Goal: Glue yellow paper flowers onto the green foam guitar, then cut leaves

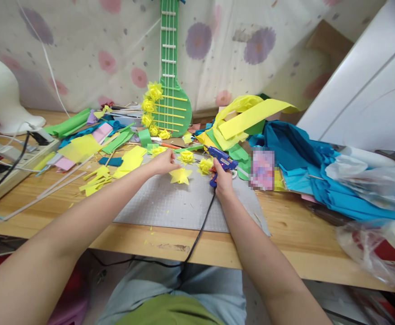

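My left hand (pixel 163 163) is closed above the grey cutting mat, its thumb and fingertips pressed together; whatever they pinch is too small or hidden to make out. Against its lower fingers, or just beside them, shows a star-shaped yellow paper flower (pixel 180 175). My right hand (pixel 223 180) is wrapped round a blue hot glue gun (pixel 221 158), whose nozzle points left and away from me. Just left of the gun is a fuller yellow paper rose (pixel 204 166). Another yellow rose (pixel 186 156) lies between both hands, farther back. The cutting mat (pixel 180 207) is under them.
A green paper-covered lute (pixel 175 108) with yellow roses along its left edge leans at the back. Yellow paper strips (pixel 132 160) and sticks lie left, near a power strip (pixel 17 167). Blue crepe paper (pixel 292 149) heaps right. The gun's black cord (pixel 200 232) hangs over the table edge.
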